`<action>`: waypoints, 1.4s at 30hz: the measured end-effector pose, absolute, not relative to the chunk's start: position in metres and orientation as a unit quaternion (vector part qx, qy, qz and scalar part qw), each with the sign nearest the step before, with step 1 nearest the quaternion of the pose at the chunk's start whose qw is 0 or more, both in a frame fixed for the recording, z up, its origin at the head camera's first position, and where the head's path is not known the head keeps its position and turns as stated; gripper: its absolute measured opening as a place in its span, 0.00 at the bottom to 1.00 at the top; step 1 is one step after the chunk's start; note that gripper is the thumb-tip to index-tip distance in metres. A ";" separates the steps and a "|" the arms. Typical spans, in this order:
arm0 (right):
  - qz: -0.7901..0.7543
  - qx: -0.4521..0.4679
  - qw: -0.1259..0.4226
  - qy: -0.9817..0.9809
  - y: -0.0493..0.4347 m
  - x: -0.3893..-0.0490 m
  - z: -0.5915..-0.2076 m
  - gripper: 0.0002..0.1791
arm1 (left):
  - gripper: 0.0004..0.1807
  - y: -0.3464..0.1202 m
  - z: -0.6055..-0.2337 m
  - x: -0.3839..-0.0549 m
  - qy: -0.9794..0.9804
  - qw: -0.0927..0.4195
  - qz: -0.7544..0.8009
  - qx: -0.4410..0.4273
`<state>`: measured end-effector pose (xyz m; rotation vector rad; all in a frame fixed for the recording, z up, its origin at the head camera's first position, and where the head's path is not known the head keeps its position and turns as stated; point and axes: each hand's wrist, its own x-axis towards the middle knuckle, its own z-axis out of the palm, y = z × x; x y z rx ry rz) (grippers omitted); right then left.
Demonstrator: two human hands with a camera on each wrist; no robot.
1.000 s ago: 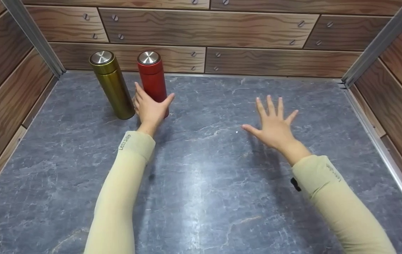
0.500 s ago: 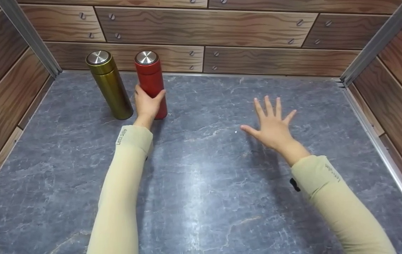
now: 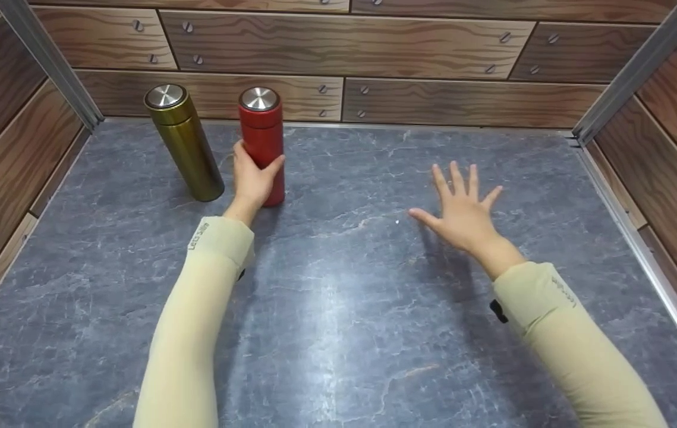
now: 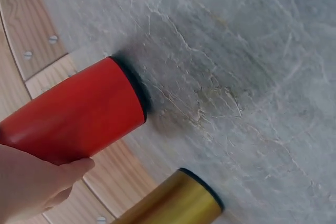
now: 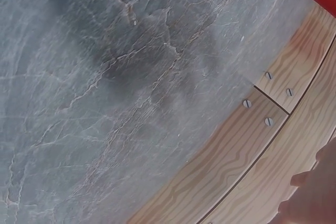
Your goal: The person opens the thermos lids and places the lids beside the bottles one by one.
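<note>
A red thermos bottle (image 3: 264, 134) with a shiny steel lid stands upright left of the middle of the table. My left hand (image 3: 252, 178) grips its lower body, thumb on the right side and fingers round the left; in the left wrist view the red thermos (image 4: 79, 111) shows its dark base close over the tabletop. To the left is a gold-green thermos bottle (image 3: 186, 148), upright, with a gap between the two. On the right side my right hand (image 3: 460, 211) hovers over the table with its fingers spread, palm down, holding nothing.
The grey marbled table (image 3: 338, 297) is bounded by a wood-patterned back wall (image 3: 350, 50) and side walls, with metal rails at the corners. The gold-green thermos is the nearest obstacle to my left hand.
My left hand has closed its grip on the red thermos and shifted it slightly right and toward me, widening the gap to the gold-green one. My right hand stays nearly still.
</note>
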<state>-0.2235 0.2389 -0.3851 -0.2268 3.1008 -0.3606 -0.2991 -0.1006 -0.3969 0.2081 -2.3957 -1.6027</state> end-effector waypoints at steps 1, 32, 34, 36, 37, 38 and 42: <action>-0.117 -0.072 0.005 0.991 0.239 -0.223 -0.385 0.54 | 0.37 -0.100 -0.395 -0.297 -0.823 0.126 -0.551 0.061; -0.308 -0.040 0.043 0.949 0.244 -0.218 -0.377 0.45 | 0.36 -0.047 -0.362 -0.242 -0.923 0.070 -0.359 -0.121; -0.328 -0.041 0.044 0.943 0.243 -0.218 -0.375 0.43 | 0.36 -0.044 -0.362 -0.240 -0.930 0.067 -0.339 -0.128; -0.347 -0.041 0.045 0.936 0.243 -0.218 -0.373 0.42 | 0.36 -0.042 -0.363 -0.239 -0.935 0.062 -0.321 -0.136; -0.356 -0.040 0.046 0.933 0.242 -0.219 -0.371 0.42 | 0.36 -0.041 -0.363 -0.239 -0.937 0.060 -0.313 -0.140; -0.365 -0.040 0.046 0.929 0.241 -0.219 -0.370 0.42 | 0.36 -0.040 -0.364 -0.239 -0.939 0.059 -0.305 -0.144; -0.389 -0.037 0.046 0.919 0.237 -0.221 -0.364 0.41 | 0.36 -0.037 -0.367 -0.237 -0.944 0.057 -0.285 -0.157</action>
